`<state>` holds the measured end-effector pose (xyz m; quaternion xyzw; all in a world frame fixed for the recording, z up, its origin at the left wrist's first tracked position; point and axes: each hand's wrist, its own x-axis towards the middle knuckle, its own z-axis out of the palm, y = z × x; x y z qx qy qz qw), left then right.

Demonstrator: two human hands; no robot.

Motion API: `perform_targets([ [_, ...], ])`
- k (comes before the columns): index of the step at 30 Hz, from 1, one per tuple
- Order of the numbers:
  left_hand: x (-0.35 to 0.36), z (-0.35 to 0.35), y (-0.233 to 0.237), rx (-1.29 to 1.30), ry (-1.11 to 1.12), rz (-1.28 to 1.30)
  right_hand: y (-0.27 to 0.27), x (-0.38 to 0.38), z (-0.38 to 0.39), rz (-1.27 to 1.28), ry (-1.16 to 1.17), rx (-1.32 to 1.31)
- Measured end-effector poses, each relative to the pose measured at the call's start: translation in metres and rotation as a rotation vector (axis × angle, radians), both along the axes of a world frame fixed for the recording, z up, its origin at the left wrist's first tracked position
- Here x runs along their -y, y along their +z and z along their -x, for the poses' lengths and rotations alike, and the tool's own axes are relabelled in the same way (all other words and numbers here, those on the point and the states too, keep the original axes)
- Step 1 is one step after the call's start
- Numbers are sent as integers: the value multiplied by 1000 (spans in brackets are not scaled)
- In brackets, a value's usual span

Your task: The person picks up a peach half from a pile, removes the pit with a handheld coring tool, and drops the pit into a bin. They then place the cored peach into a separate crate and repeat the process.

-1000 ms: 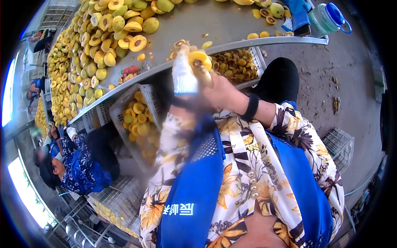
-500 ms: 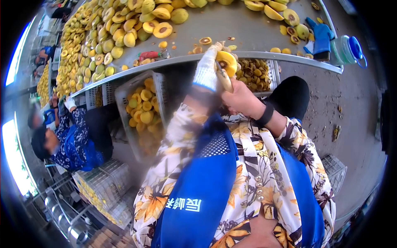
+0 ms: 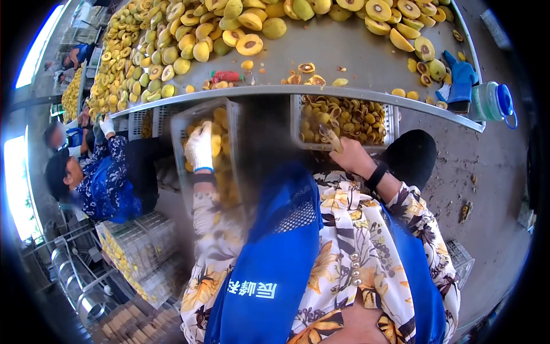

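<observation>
My left hand, in a white knit glove, is over the left crate of yellow fruit halves. Its fingers point down among the fruit and are partly hidden, so whether a half is in them I cannot make out. My bare right hand is closed around a short wooden-handled tool. The tool's tip is blurred, above the near edge of a second white crate filled with brownish cut-out fruit pits.
The metal table bears many halved fruits, a red-handled tool and blue gloves. A clear jar with a blue lid stands at its right corner. A co-worker sits at left beside stacked crates.
My left hand has moved from the table edge, where it held a fruit half, left and down over the crate. My right hand has come down and right slightly, with the tool drawn away from the fruit.
</observation>
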<state>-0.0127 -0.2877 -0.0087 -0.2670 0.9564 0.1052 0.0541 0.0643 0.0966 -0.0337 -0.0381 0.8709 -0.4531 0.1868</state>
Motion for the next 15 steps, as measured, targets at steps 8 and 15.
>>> perform_targets([
  [8,-112,152,47,-304,-560,59,31,15,5,-16,-19,26],
  [15,-152,226,-17,-172,-519,19,41,-3,-4,-16,-150,34],
])
